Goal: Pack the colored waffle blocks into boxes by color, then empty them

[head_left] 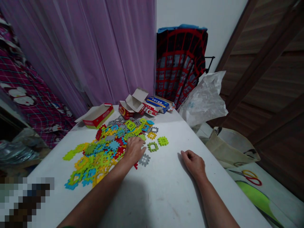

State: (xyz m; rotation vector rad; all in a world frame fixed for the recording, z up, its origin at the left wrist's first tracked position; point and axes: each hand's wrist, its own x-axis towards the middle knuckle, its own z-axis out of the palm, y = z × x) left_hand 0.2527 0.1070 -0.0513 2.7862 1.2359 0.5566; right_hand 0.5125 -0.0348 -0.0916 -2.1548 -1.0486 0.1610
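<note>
A heap of flat plastic interlocking tiles (114,145) in green, yellow, blue, red and grey covers the left half of the white table. My left hand (135,148) reaches over the heap's right edge, thumb and fingers apart; no tile is visibly gripped. Just beyond its fingertips shows a green tile (142,137). Close by lie a grey window tile (144,160), a green frame tile (153,146) and a bright green tile (162,141). My right hand (193,164) rests on the table to the right, fingers curled in, with nothing visible in them.
Along the back stand an open red box (99,116), a second open carton (129,109) and a blue box (157,104). A clear plastic bag (204,99) hangs by the right edge. Beyond that edge sit a cloth bag (230,148) and scissors (248,177).
</note>
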